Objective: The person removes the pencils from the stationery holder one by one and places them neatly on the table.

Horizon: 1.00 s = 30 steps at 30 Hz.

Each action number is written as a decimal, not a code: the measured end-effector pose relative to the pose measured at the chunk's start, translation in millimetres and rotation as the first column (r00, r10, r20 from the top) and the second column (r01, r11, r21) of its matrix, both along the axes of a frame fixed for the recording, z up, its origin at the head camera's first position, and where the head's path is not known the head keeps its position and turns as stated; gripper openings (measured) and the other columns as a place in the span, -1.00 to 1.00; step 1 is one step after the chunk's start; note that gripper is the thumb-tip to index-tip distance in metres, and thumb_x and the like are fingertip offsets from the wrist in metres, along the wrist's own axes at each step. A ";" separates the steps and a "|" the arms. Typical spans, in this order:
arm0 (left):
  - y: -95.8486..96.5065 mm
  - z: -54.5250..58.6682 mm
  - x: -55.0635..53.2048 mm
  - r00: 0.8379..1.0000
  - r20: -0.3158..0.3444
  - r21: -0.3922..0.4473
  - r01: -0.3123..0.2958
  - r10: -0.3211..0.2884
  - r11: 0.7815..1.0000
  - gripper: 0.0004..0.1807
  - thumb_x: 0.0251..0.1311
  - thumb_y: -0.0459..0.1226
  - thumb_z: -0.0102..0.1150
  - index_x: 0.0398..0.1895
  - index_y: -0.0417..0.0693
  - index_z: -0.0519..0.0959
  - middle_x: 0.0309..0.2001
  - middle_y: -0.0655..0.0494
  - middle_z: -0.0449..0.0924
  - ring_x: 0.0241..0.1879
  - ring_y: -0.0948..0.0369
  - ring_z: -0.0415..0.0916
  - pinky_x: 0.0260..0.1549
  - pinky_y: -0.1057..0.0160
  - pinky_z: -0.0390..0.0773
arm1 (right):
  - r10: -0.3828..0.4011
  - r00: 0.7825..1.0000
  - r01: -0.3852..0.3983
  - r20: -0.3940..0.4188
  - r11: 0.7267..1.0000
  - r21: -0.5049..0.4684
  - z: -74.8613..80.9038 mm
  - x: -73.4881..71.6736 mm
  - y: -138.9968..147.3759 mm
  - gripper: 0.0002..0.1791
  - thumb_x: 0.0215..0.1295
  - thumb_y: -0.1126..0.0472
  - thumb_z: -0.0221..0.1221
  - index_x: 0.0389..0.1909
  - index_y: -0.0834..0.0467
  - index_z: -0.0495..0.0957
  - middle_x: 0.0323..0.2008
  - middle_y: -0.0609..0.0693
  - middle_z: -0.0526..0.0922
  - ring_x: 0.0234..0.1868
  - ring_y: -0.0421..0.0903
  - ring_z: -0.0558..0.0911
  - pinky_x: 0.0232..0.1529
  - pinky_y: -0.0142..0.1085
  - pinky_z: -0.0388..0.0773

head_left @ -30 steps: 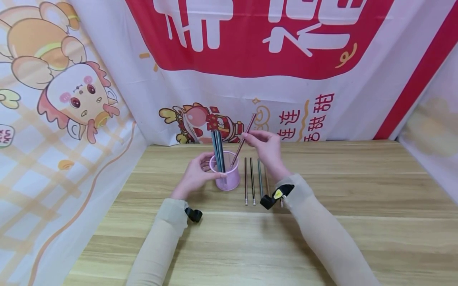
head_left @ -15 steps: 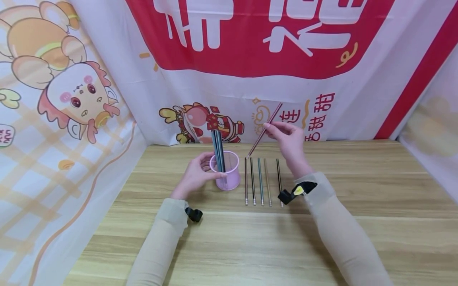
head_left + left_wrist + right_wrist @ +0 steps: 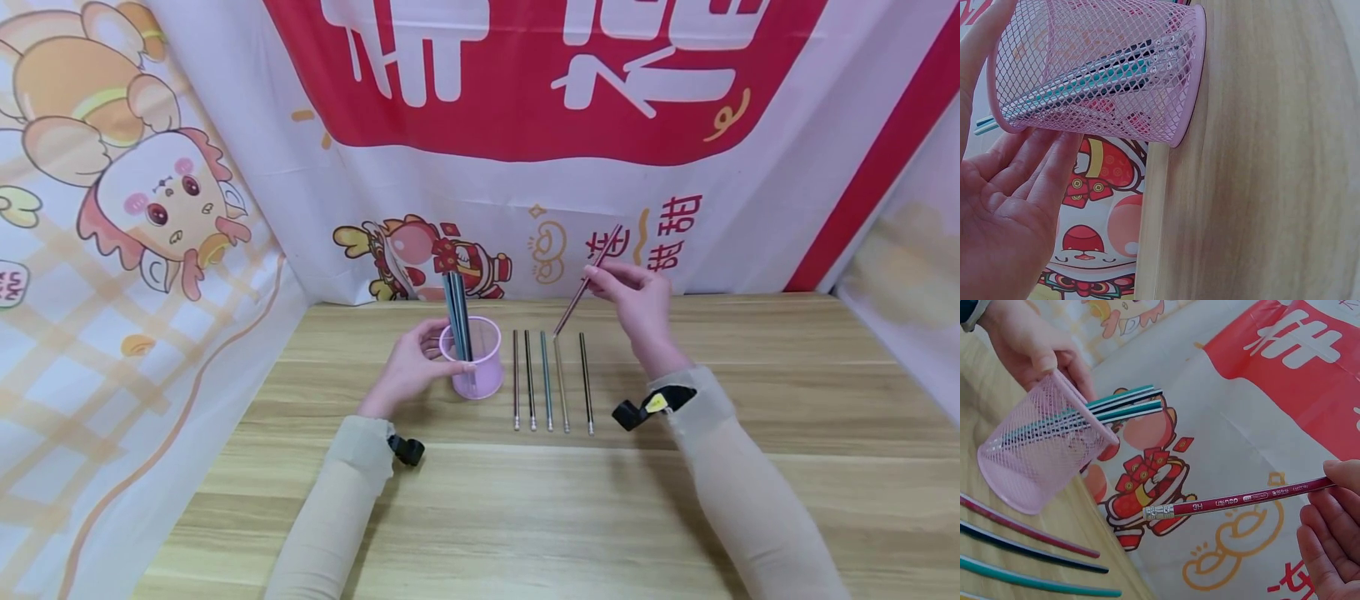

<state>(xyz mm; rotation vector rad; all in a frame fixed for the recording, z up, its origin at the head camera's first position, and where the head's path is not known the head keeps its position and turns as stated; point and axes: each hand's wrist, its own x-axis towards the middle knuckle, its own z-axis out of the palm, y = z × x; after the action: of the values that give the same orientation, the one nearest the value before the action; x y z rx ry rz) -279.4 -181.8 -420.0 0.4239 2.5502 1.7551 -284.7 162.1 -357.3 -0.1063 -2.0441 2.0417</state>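
My left hand grips the pink mesh pencil cup at its rim, thumb on the near side and fingers behind. Inside the cup lean several green and dark pencils, eraser ends down, as the mesh shows in the left wrist view. To the right, my right hand pinches a red pencil between thumb and fingers. That pencil slants in the air with its silver-ferruled eraser end lowest, over the far ends of a row of pencils on the table. Its upper part runs past the fingertips.
Side by side right of the cup lie a red pencil, a dark one, a green one, a tan one and, across a wider gap, another dark one. A printed cloth hangs behind the wooden table.
My right hand has carried the red pencil up out of the cup and rightward, past several pencils of the row. The left hand and the cup have stayed in place.
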 end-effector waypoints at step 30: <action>0.3 -0.3 0.1 1.000 -0.009 -0.001 0.008 -0.008 1.000 -0.13 -0.12 -0.26 0.68 0.32 -0.10 0.44 0.17 0.04 0.57 0.13 0.11 0.56 0.20 0.16 0.53 | 0.175 0.975 -0.191 0.134 0.975 0.117 -60.4 6.7 53.2 -0.47 0.35 0.11 0.37 0.12 0.46 0.56 -0.12 0.23 0.74 -0.29 -0.20 0.74 -0.11 -0.31 0.70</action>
<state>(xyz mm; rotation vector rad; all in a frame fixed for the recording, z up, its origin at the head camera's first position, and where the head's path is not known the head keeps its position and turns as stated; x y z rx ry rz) -279.3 -181.4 -420.3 0.4424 2.5520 1.7527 -278.0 215.3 -417.7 -0.0204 -2.3352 2.0458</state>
